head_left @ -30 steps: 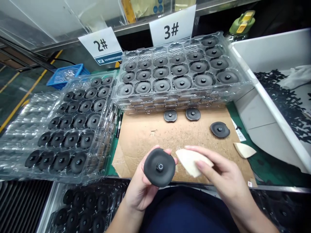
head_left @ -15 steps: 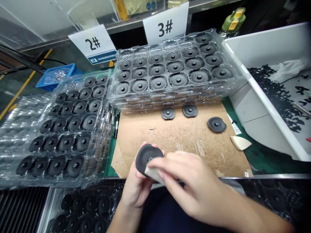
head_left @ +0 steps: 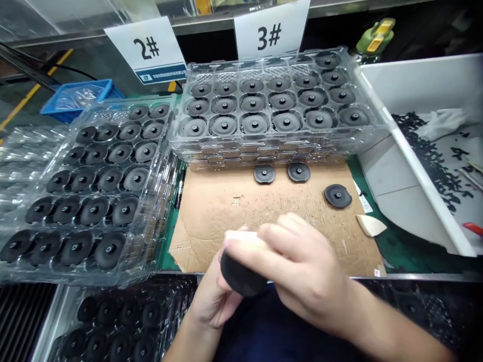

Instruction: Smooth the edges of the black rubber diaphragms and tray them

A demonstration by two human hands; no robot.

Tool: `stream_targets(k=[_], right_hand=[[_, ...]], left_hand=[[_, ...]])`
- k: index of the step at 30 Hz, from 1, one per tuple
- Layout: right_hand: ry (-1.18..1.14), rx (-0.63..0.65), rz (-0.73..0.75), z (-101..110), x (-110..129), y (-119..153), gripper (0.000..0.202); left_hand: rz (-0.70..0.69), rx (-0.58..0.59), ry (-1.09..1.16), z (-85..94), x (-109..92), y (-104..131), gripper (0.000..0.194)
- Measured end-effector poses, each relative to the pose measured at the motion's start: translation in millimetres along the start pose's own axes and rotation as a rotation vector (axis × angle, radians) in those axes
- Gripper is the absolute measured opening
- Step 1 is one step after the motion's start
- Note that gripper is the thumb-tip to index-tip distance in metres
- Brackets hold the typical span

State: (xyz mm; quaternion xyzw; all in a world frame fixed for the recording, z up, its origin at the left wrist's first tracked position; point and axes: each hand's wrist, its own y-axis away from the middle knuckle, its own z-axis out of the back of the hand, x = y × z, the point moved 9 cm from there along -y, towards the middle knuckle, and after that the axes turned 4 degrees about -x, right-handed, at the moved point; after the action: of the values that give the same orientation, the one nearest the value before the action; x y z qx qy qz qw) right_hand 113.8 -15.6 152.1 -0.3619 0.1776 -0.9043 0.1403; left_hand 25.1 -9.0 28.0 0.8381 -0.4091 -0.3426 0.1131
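Observation:
My left hand (head_left: 213,296), low in the middle of the head view, is closed around the edge of a black round disc (head_left: 243,276). My right hand (head_left: 302,256) is closed over the upper part of that disc, pinching a pale wedge-shaped sponge (head_left: 241,236) against its far rim. The fingers and motion blur hide part of the sponge and the disc's centre. Beyond the hands, two loose discs (head_left: 264,174) (head_left: 299,172) lie on the cardboard sheet (head_left: 211,211). Another disc (head_left: 337,195) lies farther right, near a second cream wedge sponge (head_left: 372,225).
Stacked clear trays (head_left: 271,138) of discs stand behind the cardboard, and another disc-filled tray (head_left: 130,221) at left. A white bin (head_left: 426,176) of small black parts is on the right. A pen (head_left: 180,188) lies beside the cardboard. More discs (head_left: 121,347) sit below the table edge.
My right hand has swept the sponge from the disc's near side to its far rim. The disc has tilted and sits slightly lower. The camera view has shifted a little.

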Motion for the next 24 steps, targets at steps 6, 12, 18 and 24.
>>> stream_targets(k=[6, 12, 18, 24], right_hand=[[-0.208, -0.029, -0.425, -14.1, -71.7, 9.7, 0.028], [-0.195, 0.173, -0.548, -69.9, -93.0, 85.5, 0.031], [-0.109, 0.051, -0.583, -41.2, -92.2, 73.6, 0.028], [-0.098, 0.016, 0.048, 10.8, 5.5, 8.9, 0.03]], left_hand=[[0.05, 0.099, 0.093, -2.5, -2.7, 10.9, 0.044], [0.072, 0.129, 0.189, 2.3, -1.0, 14.6, 0.057], [0.076, 0.152, 0.153, -7.8, 0.0, 15.4, 0.057], [0.07, 0.103, 0.092, -10.7, 10.5, 14.4, 0.042]])
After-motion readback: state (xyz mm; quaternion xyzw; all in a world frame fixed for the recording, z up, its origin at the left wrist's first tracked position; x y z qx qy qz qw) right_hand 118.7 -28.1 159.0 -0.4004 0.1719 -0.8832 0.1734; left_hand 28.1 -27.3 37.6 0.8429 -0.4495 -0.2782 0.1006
